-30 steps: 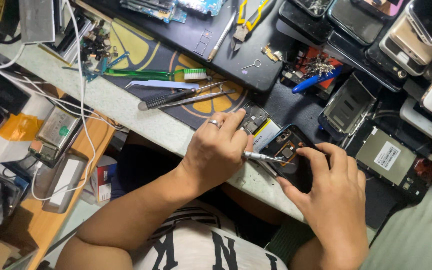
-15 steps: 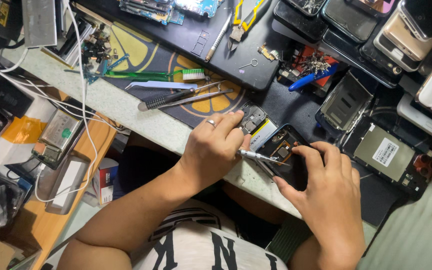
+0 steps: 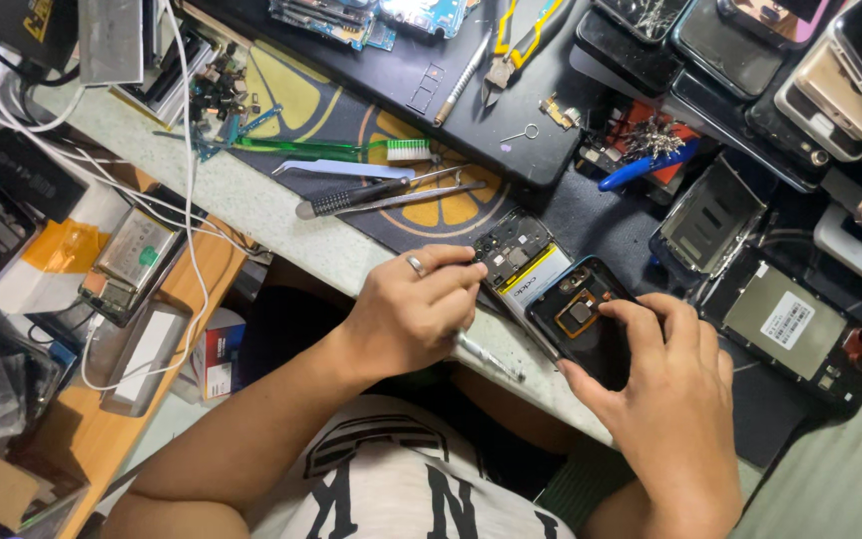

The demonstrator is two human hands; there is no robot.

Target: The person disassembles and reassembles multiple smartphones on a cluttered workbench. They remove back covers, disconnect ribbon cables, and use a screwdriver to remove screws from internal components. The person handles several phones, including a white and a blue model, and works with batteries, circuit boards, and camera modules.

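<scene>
A black opened phone (image 3: pixel 579 311) with a copper-coloured ring inside lies at the bench's front edge. My right hand (image 3: pixel 662 394) grips it from the right, thumb and fingers along its edges. My left hand (image 3: pixel 419 311), a ring on one finger, holds a thin silver tool (image 3: pixel 491 357) whose tip sticks out below the hand toward the bench edge. The left fingertips touch a second opened phone (image 3: pixel 517 262) with a yellow-striped battery, right beside the black one.
A dark mat with a yellow citrus print (image 3: pixel 451 205) carries a black-handled screwdriver (image 3: pixel 351 200), tweezers, a green brush (image 3: pixel 351 152) and yellow pliers (image 3: pixel 521 40). Several phones and frames (image 3: pixel 785 319) crowd the right. White cables (image 3: pixel 182 150) and boxes fill the lower shelf at left.
My left hand has drawn the silver tool's tip away from the black phone, and its fingers now rest on the neighbouring opened phone. My right hand keeps hold of the black phone.
</scene>
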